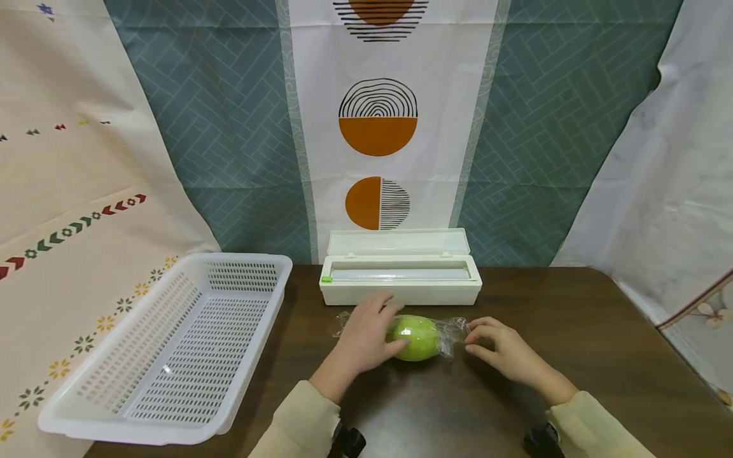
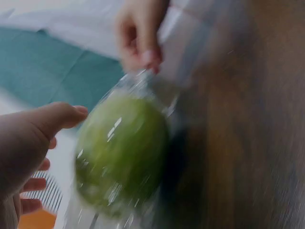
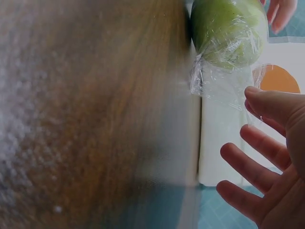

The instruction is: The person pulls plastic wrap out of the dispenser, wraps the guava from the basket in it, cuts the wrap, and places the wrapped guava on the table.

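Note:
A smooth green fruit wrapped in clear cling film lies on the table, the film bunched at its sides. My right hand is to the right of it, pinching the loose end of the cling film between thumb and index finger while the other fingers spread. My left hand is at the fruit's left side, partly covering it in the head view. In the left wrist view its thumb and fingers stand apart beside the wrapped fruit, gripping nothing; whether they touch the film I cannot tell.
Behind the fruit stands a white cling film box, lid up, a roll inside and a green slider at its left end. A white slotted plastic basket is at the left. Patterned cloths hang behind the dark wooden table.

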{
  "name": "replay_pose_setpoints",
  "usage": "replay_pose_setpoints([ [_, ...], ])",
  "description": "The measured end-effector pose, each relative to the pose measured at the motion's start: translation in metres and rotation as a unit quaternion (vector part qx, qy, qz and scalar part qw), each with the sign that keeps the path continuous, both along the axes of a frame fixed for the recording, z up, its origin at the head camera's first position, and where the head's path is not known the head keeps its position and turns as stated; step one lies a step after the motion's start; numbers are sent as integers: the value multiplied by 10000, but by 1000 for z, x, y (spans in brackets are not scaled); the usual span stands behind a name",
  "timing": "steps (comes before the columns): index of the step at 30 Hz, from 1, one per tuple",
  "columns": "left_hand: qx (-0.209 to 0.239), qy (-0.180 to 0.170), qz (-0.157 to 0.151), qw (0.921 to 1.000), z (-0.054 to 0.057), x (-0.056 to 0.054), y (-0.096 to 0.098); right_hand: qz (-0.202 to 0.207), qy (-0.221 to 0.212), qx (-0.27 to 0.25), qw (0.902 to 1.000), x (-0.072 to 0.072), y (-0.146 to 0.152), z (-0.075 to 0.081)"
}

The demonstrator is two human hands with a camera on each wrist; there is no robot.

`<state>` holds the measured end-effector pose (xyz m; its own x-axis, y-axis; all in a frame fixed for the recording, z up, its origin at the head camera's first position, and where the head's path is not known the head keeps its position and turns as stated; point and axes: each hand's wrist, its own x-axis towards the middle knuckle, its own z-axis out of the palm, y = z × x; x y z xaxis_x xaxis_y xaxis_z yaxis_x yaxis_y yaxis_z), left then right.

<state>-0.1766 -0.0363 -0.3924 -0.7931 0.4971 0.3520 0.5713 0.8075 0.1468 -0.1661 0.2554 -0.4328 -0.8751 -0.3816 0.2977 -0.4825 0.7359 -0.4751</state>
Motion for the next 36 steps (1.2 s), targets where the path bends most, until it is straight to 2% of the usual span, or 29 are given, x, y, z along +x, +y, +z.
replay_pose_setpoints([
  [4, -873, 5, -64, 9962, -2, 3, 23, -91, 45, -113, 9999, 0, -1, -3],
  [7, -1120, 176, 22, 9936, -6, 4, 32, -192, 95, -269, 9994, -1, -1, -2],
  [12, -1093, 334, 150, 9933, -10, 4, 35, -376, 324, -562, 9972, -5, 0, 3],
  [16, -1120, 133, 249, 9933, -11, 3, 36, -450, 462, -695, 9955, -8, -1, 6],
  [20, -1088, -217, 344, 9932, -16, 2, 38, -411, 273, -695, 9964, -11, -3, 8],
  [23, -1150, -176, 444, 9922, -21, 1, 39, -288, -3, -660, 9974, -15, -6, 8],
  [27, -1263, 366, 533, 9899, -28, -3, 40, -26, -333, -446, 9984, -22, -10, 6],
  [30, -1211, 563, 577, 9894, -30, -9, 40, 189, -445, -161, 9987, -28, -13, 4],
  [32, -1167, 508, 586, 9901, -29, -13, 40, 294, -469, 12, 9985, -33, -16, 2],
  [36, -1146, 122, 536, 9919, -22, -20, 41, 352, -491, 358, 9975, -41, -22, 1],
])
